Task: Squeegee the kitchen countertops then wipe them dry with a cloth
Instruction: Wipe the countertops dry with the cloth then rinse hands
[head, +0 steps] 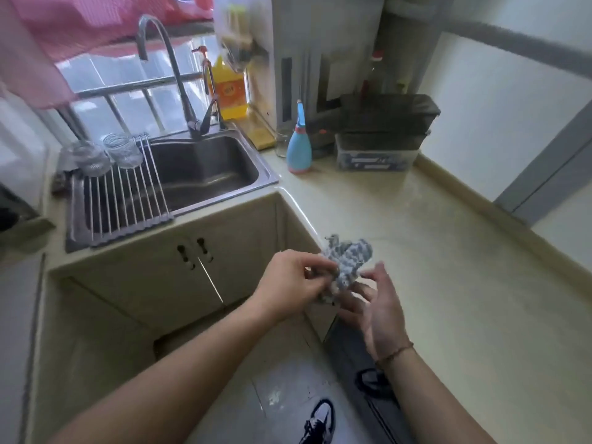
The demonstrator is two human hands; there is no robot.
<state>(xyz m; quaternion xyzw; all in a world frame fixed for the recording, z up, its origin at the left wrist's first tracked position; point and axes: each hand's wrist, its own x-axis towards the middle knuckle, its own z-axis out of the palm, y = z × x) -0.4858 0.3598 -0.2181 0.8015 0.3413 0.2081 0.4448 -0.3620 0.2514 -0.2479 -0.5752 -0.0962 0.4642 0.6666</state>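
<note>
Seemingly mid-air at the desk's corner, the cloth (347, 262) is bunched between both hands, just above the front edge of the desk (448, 267). From the head view, the left hand (293, 283) pinches the crumpled lower part of it with curled fingers and thumb, while the right hand (376, 307) lies beneath with fingers relaxed and spread, palm up, touching rather than gripping. The cloth looks soft, light and limp, a grey-and-white weave that will fold and drape freely; it would likely handle best spread flat under a palm, or taken by two corners to shake it out. No squeegee is in sight.

Further back stand a blue spray bottle (298, 149) and, beside the sink (205, 174), a yellow bottle (230, 91) with an orange label whose writing is too blurred to read.
</note>
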